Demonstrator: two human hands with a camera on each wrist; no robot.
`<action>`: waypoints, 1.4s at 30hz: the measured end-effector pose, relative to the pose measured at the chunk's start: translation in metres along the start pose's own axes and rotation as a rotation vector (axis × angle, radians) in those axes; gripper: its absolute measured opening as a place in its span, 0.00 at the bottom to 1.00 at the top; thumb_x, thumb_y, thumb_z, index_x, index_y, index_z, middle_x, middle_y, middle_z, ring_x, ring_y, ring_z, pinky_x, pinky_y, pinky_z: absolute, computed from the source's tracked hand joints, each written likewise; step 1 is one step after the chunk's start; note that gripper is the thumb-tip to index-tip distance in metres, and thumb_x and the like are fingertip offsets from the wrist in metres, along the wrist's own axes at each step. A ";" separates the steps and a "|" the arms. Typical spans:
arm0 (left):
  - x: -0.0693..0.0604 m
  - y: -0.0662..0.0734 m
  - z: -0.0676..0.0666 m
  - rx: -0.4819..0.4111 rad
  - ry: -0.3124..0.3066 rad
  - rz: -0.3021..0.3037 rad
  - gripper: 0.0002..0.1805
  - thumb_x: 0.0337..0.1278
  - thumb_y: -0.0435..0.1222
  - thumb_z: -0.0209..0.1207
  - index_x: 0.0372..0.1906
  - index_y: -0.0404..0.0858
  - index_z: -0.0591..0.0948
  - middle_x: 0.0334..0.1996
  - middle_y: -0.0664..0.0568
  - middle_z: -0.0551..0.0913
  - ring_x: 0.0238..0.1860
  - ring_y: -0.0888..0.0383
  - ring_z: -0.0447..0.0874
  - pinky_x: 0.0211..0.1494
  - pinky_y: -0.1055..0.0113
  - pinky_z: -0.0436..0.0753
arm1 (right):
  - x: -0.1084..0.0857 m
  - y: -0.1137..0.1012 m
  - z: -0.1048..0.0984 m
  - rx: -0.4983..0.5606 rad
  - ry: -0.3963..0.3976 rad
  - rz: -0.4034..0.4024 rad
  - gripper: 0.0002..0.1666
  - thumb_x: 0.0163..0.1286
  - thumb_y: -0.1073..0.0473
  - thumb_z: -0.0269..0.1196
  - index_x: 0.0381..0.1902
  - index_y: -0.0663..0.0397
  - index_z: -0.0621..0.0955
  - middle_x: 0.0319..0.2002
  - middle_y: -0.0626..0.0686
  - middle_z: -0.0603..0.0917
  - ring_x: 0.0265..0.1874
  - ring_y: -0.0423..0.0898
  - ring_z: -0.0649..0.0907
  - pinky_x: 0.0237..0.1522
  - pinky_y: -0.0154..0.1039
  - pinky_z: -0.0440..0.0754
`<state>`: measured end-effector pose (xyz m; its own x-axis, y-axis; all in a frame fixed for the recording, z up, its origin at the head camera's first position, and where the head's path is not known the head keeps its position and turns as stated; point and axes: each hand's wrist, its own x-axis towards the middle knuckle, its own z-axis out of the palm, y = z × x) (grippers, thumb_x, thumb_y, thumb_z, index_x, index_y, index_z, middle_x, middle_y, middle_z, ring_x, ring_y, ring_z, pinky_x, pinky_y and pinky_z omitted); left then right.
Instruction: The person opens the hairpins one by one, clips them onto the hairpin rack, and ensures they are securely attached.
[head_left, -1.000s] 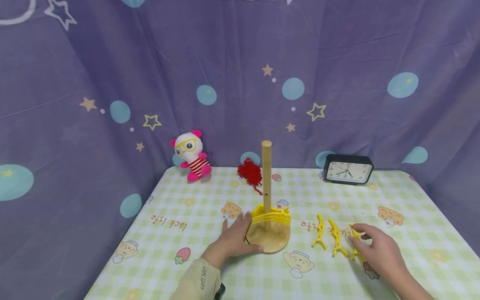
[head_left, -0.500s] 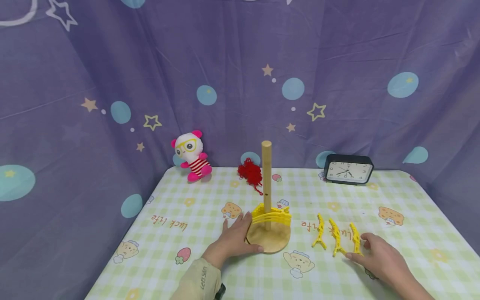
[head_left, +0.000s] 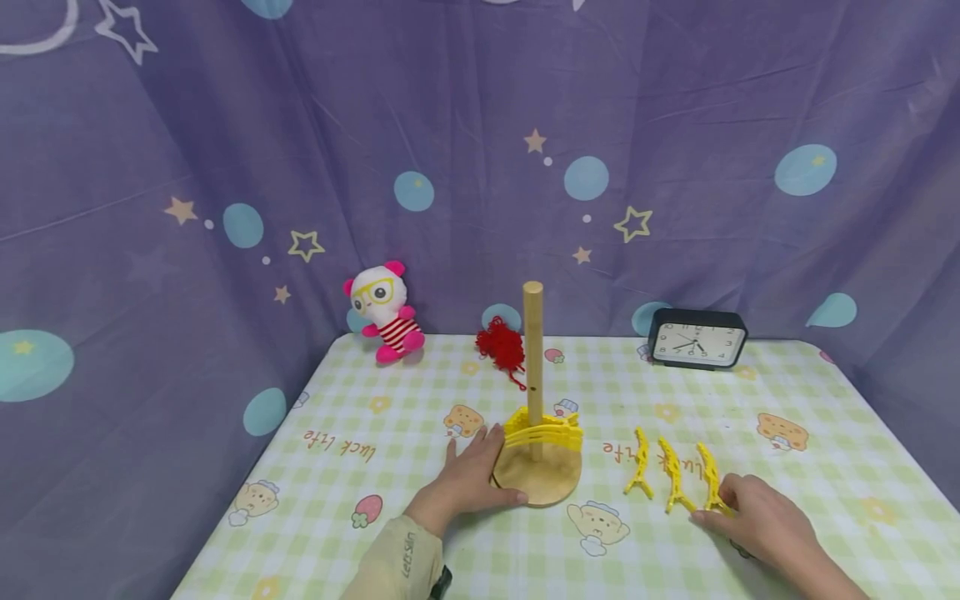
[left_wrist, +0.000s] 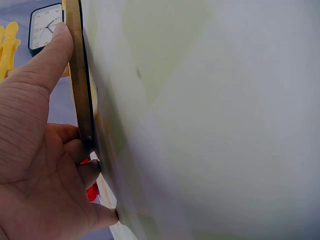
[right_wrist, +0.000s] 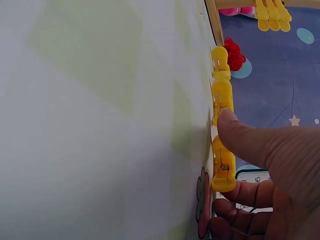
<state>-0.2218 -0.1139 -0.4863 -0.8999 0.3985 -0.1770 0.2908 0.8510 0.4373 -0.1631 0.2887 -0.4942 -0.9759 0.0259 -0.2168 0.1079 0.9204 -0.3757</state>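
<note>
A round wooden base with an upright pole forms a stand [head_left: 534,358]. Several yellow plastic clothes pegs [head_left: 543,435] sit around the pole's lower part. My left hand [head_left: 468,479] holds the left edge of the base, thumb at the front and fingers along the side. Three more yellow pegs lie in a row to the right: a left peg [head_left: 639,464], a middle peg [head_left: 673,477] and a right peg [head_left: 708,475]. My right hand [head_left: 765,517] has thumb and index finger around the near end of the right peg [right_wrist: 223,165], whose metal spring shows in the right wrist view.
At the back left sits a panda plush toy [head_left: 385,312]. A tangle of red yarn [head_left: 501,343] lies behind the stand, and a black-framed clock [head_left: 697,339] stands at the back right. A checked cloth [head_left: 420,542] covers the table; a purple curtain [head_left: 480,108] hangs behind.
My right hand has moved back from over the right peg to its near end, and that peg has shifted slightly left. The left hand and the stand stay put.
</note>
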 end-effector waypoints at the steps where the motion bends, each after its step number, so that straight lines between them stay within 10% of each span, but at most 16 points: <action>1: 0.000 0.000 0.000 0.001 0.000 -0.001 0.61 0.45 0.67 0.64 0.77 0.38 0.52 0.77 0.48 0.52 0.77 0.47 0.45 0.72 0.37 0.37 | 0.000 0.000 0.001 0.000 0.014 -0.006 0.35 0.46 0.27 0.70 0.23 0.51 0.72 0.20 0.47 0.63 0.20 0.43 0.62 0.22 0.38 0.57; 9: 0.001 -0.002 0.001 0.003 0.001 0.001 0.61 0.45 0.67 0.64 0.77 0.39 0.52 0.77 0.48 0.52 0.77 0.48 0.45 0.72 0.36 0.38 | -0.001 0.002 0.001 0.008 0.047 -0.024 0.33 0.49 0.31 0.71 0.21 0.50 0.69 0.18 0.46 0.58 0.19 0.43 0.59 0.22 0.37 0.55; 17: 0.001 -0.001 0.000 0.008 0.003 0.006 0.61 0.45 0.67 0.63 0.77 0.39 0.52 0.76 0.47 0.53 0.76 0.47 0.46 0.72 0.36 0.38 | -0.007 0.000 -0.009 0.074 0.115 -0.012 0.31 0.61 0.37 0.66 0.42 0.60 0.77 0.18 0.44 0.78 0.18 0.43 0.75 0.22 0.41 0.71; 22: 0.001 -0.001 0.000 0.002 0.001 0.002 0.61 0.45 0.67 0.64 0.77 0.39 0.52 0.76 0.47 0.53 0.76 0.47 0.46 0.72 0.36 0.38 | -0.006 -0.009 -0.017 0.105 0.223 -0.016 0.34 0.64 0.39 0.64 0.50 0.65 0.78 0.34 0.60 0.86 0.27 0.52 0.84 0.33 0.55 0.79; 42: 0.003 -0.004 0.003 0.006 0.003 -0.010 0.61 0.44 0.68 0.63 0.78 0.41 0.52 0.77 0.49 0.52 0.77 0.49 0.45 0.73 0.37 0.37 | -0.004 -0.075 -0.032 0.086 0.528 -0.379 0.20 0.63 0.67 0.66 0.54 0.57 0.81 0.30 0.50 0.82 0.29 0.46 0.77 0.26 0.41 0.73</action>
<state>-0.2246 -0.1151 -0.4908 -0.9039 0.3889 -0.1783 0.2837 0.8568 0.4305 -0.1735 0.2320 -0.4369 -0.9089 -0.0865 0.4080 -0.2687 0.8696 -0.4142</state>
